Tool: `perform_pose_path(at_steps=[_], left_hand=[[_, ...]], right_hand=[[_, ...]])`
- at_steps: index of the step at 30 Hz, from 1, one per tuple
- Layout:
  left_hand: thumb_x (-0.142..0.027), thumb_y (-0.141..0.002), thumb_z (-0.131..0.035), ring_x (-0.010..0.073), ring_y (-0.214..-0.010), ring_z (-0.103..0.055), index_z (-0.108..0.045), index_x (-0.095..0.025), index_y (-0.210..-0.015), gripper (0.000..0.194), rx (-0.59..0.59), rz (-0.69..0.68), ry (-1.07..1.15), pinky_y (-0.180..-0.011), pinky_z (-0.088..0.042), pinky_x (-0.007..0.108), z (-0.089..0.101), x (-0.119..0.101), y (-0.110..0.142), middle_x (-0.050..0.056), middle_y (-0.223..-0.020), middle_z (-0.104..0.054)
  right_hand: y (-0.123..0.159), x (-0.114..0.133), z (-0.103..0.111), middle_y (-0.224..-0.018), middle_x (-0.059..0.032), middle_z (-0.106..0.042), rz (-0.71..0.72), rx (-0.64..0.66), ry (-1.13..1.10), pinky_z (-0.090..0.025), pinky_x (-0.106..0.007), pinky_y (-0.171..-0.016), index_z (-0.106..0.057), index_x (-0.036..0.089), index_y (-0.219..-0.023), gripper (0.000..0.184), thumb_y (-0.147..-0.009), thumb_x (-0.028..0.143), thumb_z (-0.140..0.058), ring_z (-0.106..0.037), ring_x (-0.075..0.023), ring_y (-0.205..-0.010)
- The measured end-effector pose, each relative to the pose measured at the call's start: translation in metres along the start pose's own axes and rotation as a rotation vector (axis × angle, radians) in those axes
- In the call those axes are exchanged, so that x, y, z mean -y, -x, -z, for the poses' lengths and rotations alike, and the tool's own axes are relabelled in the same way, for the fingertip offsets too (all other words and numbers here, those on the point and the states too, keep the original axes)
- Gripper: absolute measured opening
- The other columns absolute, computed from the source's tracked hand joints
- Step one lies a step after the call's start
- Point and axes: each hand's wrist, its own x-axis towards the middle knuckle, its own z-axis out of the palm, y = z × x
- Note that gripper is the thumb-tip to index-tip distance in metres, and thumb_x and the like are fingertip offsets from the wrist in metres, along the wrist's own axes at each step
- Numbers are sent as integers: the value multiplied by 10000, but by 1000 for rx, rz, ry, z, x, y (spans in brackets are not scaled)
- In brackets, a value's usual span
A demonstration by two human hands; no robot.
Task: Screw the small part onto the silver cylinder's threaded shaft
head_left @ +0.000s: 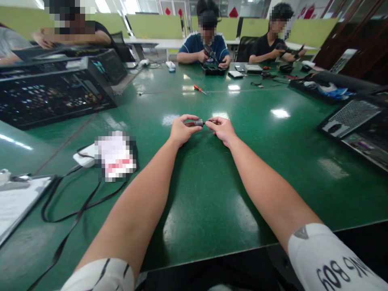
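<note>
Here, a small dark cylindrical part (198, 122) is pinched between both hands just above the green bench (212, 194).
Left hand (181, 130) fingers clamp its body; right hand (222, 128) fingers close on the thin tip; it looks light, rigid, smooth, so best gripped around the barrel.

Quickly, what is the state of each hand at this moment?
Left hand: closed on the small dark cylindrical metal part.
Right hand: closed, pinching the same part's other end.
</note>
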Motion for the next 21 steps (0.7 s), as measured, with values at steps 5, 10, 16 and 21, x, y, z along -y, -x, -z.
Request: perform_pose_path(at_steps=[5, 10, 16, 21], left_hand=[[-119, -555, -874, 220, -954, -752, -643, -148, -908, 423, -13, -63, -18, -977, -589, 422, -5, -1, 0, 61, -1043, -731], [-113, -596, -862, 209, -911, -750, -604, -156, -881, 387, 10, -84, -43, -954, -589, 423, -6, -6, 4, 41, -941, -721], [-156, -611, -873, 217, -941, -755, -608, -165, -887, 383, 15, -118, -62, -955, -589, 405, -10, -21, 15, 45, -973, -734], [-288, -627, -893, 248, -850, -769, -656, -172, -927, 400, 44, -8, -67, -824, -610, 396, -9, -43, 49, 62, -909, -774]], right_hand=[[2, 2, -2, -845, -14, -725, 26, 13, 33, -554, -290, -790, -748, 178, -962, 268, -773, 357, -810, -659, -149, -821], [4, 4, 1, -798, -10, -698, 2, 19, 30, -551, -297, -758, -750, 188, -922, 252, -791, 397, -799, -654, -159, -805], [16, 15, 12, -1052, -45, -743, -49, 38, -24, -522, -238, -677, -709, 234, -1117, 372, -826, 454, -787, -682, -176, -934], [50, 35, 33, -1289, -58, -680, -94, -29, -35, -502, -233, -636, -622, 271, -1243, 494, -845, 534, -747, -667, -197, -1012]])
